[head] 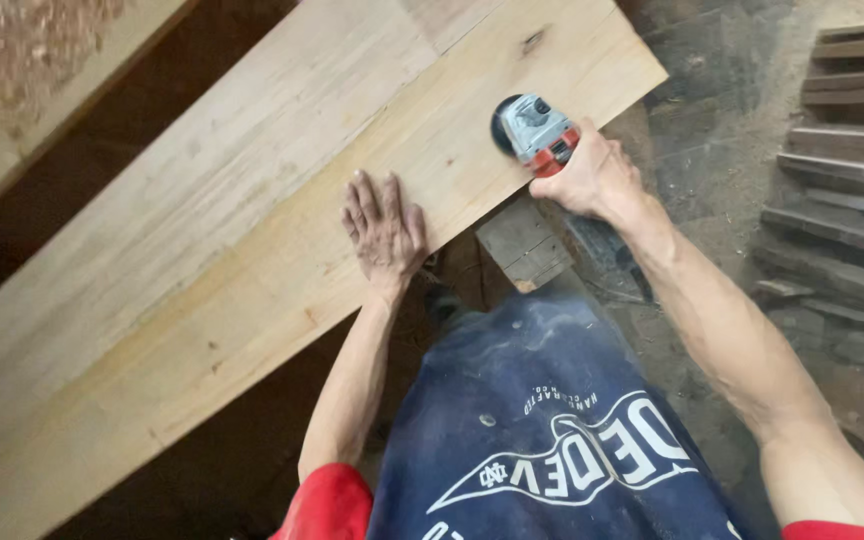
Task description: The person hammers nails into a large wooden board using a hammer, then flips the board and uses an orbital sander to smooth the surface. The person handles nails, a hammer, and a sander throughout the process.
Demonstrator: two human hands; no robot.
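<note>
Sander on wide plank, both hands engaged

Right hand (592, 180): fingers wrapped tight around the red rear of a grey power sander (535, 130), its disc flat on the pale wooden plank (252, 230) near the plank's edge. Left hand (384, 228): fingers spread, palm flat on the plank, holding nothing, near the sander. Small wood block (522, 245) below the plank edge. Stacked dark boards (852, 160) off right, on dusty ground.

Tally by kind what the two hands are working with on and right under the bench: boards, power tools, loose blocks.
Wide pale wooden boards: 2, the near one under the flat left hand, the far one beside it
Angle grinders: 1, in the right hand
Small wood blocks: 1
Total: 4
</note>
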